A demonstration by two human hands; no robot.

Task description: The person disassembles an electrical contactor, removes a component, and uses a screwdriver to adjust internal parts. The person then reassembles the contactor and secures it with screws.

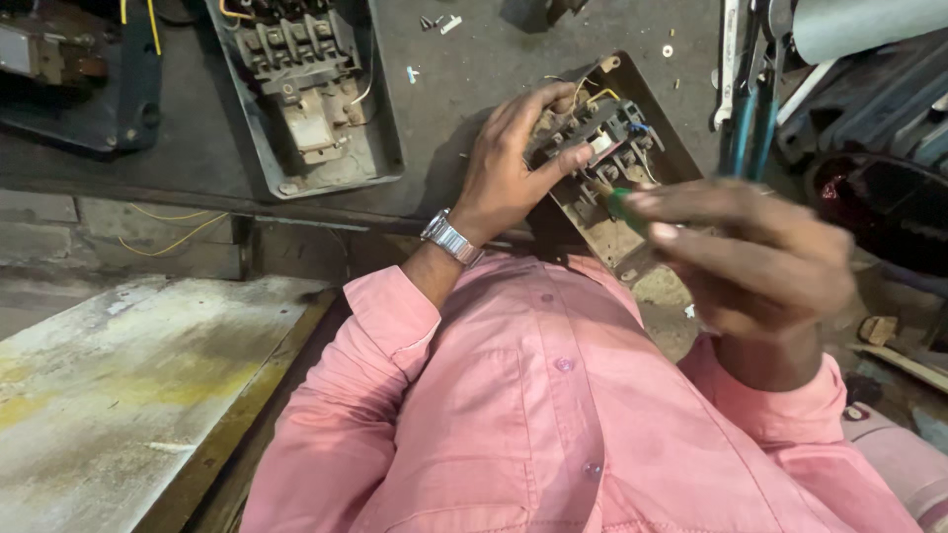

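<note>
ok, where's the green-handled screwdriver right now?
Head view, right of centre: the green-handled screwdriver is pinched in the right hand, tip at the rusty switch unit that the left hand steadies.

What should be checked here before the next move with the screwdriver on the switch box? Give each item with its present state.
1. Left hand steadies the switch box: ok, its fingers lie across the top.
2. Right hand grips the green-handled screwdriver: ok.
3. Tip seated on a screw: cannot tell, it is blurred.
4. Yellow wires away from the tip: ok.
5. Box lies flat on the bench: cannot tell.
</note>
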